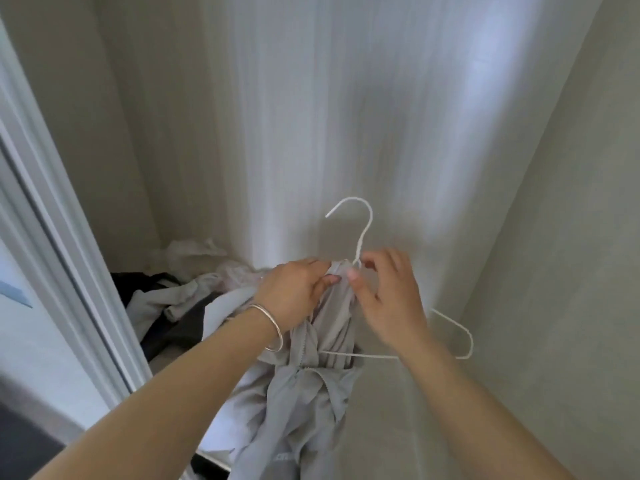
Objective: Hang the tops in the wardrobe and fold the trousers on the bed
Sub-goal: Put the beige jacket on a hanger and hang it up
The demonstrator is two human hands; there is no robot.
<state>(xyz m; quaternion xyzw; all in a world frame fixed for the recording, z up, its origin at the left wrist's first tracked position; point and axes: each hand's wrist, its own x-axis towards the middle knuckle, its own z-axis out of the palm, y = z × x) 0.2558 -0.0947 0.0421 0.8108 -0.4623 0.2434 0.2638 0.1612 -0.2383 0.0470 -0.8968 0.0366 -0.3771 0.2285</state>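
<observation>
Both hands meet at the neck of the hanger [363,237], left hand [298,292] gripping the bunched grey top [311,386] beside it, right hand [388,299] pinching the neck, the garment trailing below (hook upward, one shoulder arm bare).

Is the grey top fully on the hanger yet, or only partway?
Partway. The grey top is bunched at the hanger neck; its right shoulder arm is bare. Both hands, left and right, pinch fabric there.
</observation>
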